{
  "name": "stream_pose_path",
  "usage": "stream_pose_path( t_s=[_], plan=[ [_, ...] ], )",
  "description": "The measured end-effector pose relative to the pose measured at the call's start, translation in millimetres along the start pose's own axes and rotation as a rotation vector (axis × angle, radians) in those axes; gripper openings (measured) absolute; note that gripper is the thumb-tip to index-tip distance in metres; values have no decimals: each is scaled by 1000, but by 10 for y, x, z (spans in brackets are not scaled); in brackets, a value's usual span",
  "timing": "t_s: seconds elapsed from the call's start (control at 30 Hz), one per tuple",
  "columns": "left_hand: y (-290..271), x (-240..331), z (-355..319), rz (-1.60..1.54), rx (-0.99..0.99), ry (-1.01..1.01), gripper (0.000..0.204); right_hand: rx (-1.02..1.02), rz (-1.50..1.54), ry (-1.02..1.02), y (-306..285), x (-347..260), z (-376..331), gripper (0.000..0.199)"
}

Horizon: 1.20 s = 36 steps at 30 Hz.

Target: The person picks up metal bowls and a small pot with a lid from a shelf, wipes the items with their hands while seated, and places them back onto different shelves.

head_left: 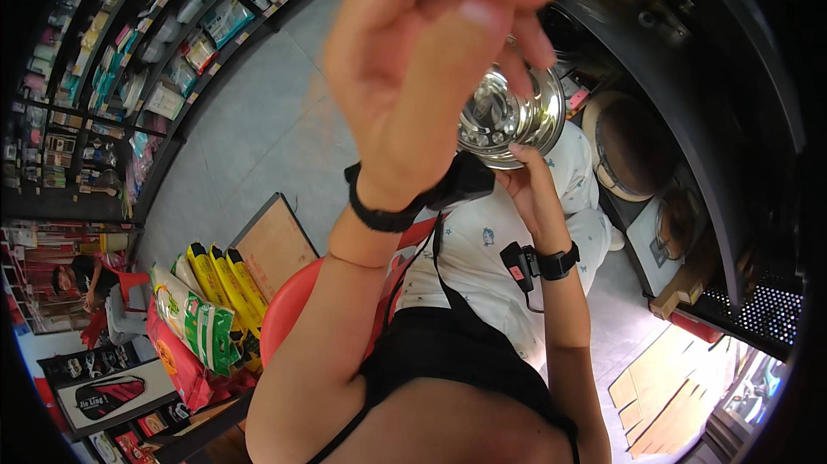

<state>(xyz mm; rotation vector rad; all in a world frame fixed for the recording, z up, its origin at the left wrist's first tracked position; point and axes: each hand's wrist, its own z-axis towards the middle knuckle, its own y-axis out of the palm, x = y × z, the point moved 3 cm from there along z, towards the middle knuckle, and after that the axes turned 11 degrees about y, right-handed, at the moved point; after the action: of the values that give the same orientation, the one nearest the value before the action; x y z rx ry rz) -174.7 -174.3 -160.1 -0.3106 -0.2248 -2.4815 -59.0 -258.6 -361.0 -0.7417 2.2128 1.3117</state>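
Close up and slightly blurred, my left hand (405, 76) is raised in front of my view. Its fingers are bent but apart, and no object shows in them. Below and beyond it, my right hand (534, 188) grips the near rim of a shiny round steel bowl (548, 115), thumb on top. The bowl is above my lap, over white patterned trousers (482, 244). Part of it is hidden behind my left fingers. Each wrist wears a black strap with a small device, the left device (461, 181) and the right device (521, 266).
Shelves of packaged goods (172, 59) curve along the left. Yellow and green bags (202, 309) are stacked beside a red chair (289, 305), near a brown board (276, 244). At right are a dark rack (732, 119) and a round pan (629, 145). Cardboard (676, 391) lies lower right. A person (86, 283) sits far left.
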Motion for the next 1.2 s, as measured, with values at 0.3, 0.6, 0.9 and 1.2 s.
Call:
stream_pose_path(
  t_s=[0.3,0.6,0.9,1.2],
  plan=[
    [164,-410,-191,526,-298,-245,15,275,-600,278,-1047,-55,-331,39],
    [369,-555,-231,702,-510,-81,20,216,-677,322,-1203,-275,-377,46],
    [613,-626,-395,723,-893,-100,17,591,-1208,-201,-1107,-894,-825,76],
    [886,-690,-880,404,-1270,-6,14,502,-1308,-83,-1593,-952,-659,65]
  ],
)
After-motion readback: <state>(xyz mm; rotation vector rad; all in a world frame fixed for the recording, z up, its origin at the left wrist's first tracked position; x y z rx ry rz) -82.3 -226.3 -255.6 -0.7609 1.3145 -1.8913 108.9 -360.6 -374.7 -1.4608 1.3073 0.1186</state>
